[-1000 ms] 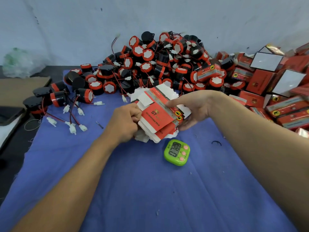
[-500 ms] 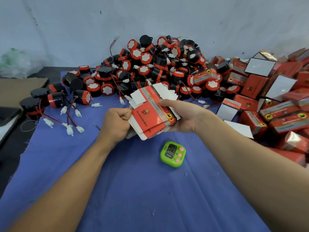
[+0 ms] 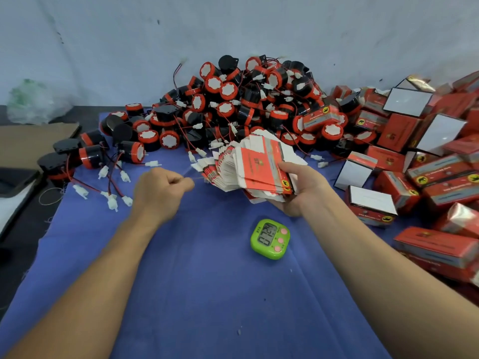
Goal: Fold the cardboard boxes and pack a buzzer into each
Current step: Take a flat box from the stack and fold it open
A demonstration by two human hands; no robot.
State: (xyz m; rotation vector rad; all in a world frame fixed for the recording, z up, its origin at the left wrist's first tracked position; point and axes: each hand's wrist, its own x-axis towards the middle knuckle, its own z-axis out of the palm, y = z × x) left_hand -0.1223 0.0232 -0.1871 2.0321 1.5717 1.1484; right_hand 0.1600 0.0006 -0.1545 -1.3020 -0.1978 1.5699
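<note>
My right hand [image 3: 303, 187] grips a thick stack of flat red-and-white cardboard boxes [image 3: 254, 164] above the blue cloth; the stack's left end fans out loosely. To its left, my left hand [image 3: 160, 187] is a closed fist, pinching a thin pale band [image 3: 198, 177] that stretches toward the stack's edge. Behind the stack, a big pile of black-and-red buzzers [image 3: 233, 99] with red wires and white plugs leans against the wall. Several more buzzers [image 3: 90, 154] lie at the left.
A green digital timer [image 3: 270, 239] lies on the blue cloth [image 3: 207, 294] near my right forearm. Folded red boxes [image 3: 399, 130] are heaped along the right side. A brown cardboard sheet [image 3: 33, 141] and a plastic bag [image 3: 31, 99] sit at the far left.
My left hand has let go of the stack and pulled away to the left, drawing the thin band with it. The stack's left end has fanned open in my right hand.
</note>
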